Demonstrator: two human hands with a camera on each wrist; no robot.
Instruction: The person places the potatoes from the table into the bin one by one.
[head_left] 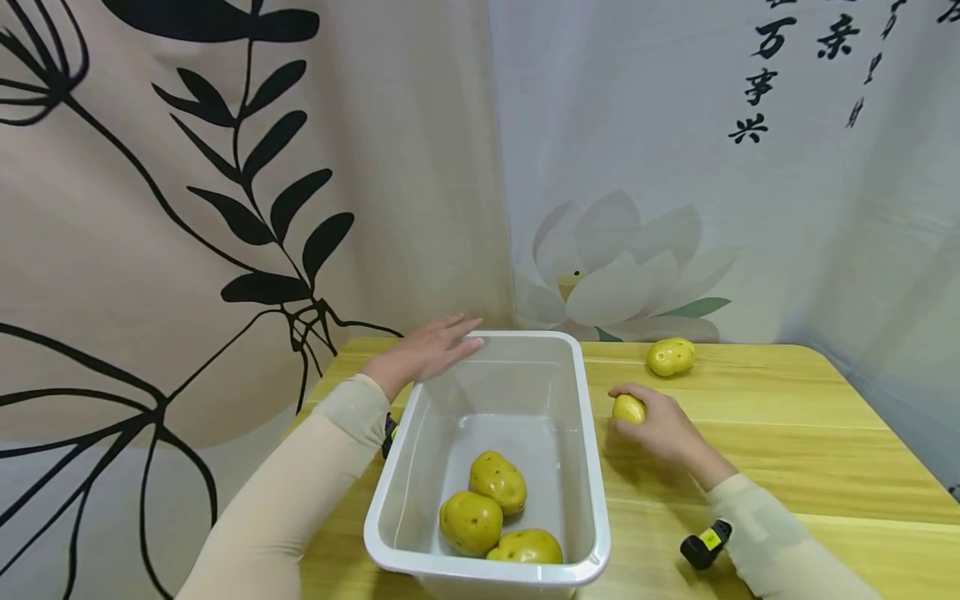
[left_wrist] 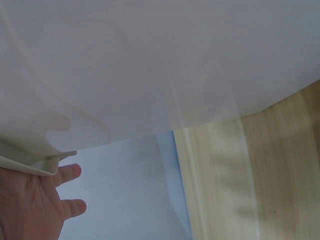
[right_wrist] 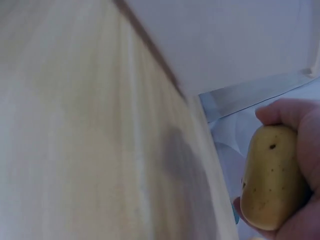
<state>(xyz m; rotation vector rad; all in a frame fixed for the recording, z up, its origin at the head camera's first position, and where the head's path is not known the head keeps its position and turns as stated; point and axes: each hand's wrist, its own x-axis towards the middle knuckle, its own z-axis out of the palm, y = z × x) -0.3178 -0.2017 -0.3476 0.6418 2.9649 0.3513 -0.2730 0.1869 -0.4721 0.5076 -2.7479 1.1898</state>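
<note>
My right hand (head_left: 663, 425) grips a yellow potato (head_left: 628, 409) above the table, a little to the right of a white plastic bin (head_left: 592, 467). The right wrist view shows that potato (right_wrist: 272, 175) between the thumb and fingers. At the bin's far left corner, my left hand (head_left: 427, 354) rests on the rim with its fingers straight. In the left wrist view, the fingers of the left hand (left_wrist: 32, 205) reach past the rim. Three potatoes lie in the near part of the bin, among them a rounded potato (head_left: 471, 523).
Another potato (head_left: 671, 357) lies near the back edge of the wooden table (head_left: 787, 450). A printed curtain (head_left: 420, 167) hangs right behind the table. A black and yellow wrist device (head_left: 707, 543) sits at the right sleeve.
</note>
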